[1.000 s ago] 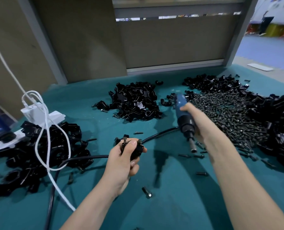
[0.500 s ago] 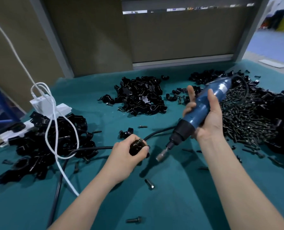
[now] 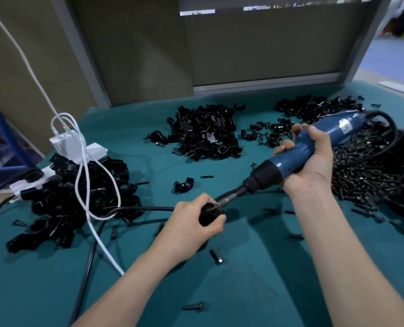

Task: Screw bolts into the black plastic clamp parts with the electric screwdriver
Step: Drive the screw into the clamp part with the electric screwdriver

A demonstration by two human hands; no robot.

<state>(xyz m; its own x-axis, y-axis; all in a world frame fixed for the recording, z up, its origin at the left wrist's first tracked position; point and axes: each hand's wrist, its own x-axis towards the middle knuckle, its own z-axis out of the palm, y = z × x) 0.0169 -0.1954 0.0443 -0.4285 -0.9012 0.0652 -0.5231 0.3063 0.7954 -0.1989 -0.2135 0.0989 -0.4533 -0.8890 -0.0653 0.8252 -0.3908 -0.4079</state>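
- Black clamp part (image 3: 210, 213) pinched in the left hand (image 3: 188, 228), fingers curled tight around it, roughly mid-counter and a bit toward the near edge.
- Metal tip of the blue electric screwdriver (image 3: 300, 156) pressed right up against that clamp part, tool slanting down from upper right to lower left.
- Right hand (image 3: 310, 160) wrapped firmly round the blue barrel, thumb on top, fingers curled under on the far side.
- Black cord (image 3: 384, 142) looping off the back end of the screwdriver over toward the right edge of the counter.
- One lone clamp piece (image 3: 184, 184) lying just beyond the left hand.
- Loose bolts (image 3: 216, 256) scattered on the teal counter (image 3: 255, 286) near both forearms, one more by the near edge.
- Big heap of bolts (image 3: 370, 175) behind the right hand, along the right side.
- Pile of black clamp parts (image 3: 203, 133) toward the far edge, centre; another smaller bunch at the far right corner.
- Chunkier black pile (image 3: 78, 192) at the left edge, with a white cable (image 3: 85, 166) draped over it and a white power strip (image 3: 78, 147) poking out behind.
- Thick black cable (image 3: 139, 208) running from under the left hand out toward that left pile, then down to the near edge.
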